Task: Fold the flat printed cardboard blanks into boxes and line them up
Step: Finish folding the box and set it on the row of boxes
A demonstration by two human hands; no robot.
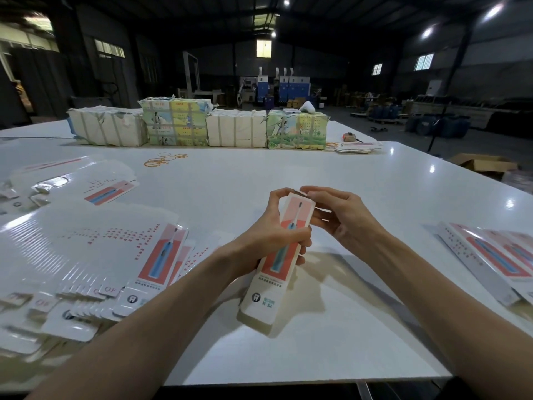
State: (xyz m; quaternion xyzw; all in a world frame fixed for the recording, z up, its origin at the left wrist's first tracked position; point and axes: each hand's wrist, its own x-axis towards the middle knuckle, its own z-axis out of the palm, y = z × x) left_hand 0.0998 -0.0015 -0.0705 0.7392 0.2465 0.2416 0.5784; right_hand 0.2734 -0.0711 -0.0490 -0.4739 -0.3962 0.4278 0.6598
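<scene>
1 half-formed box hung at frame centre: the left grip wrapped its middle, the right grip pinched its top flap, which could crease if forced crooked.

One box is held by the left hand and right hand. Four wrapped bundles are lined up at the far side. Flat blanks at left cannot be counted.
</scene>
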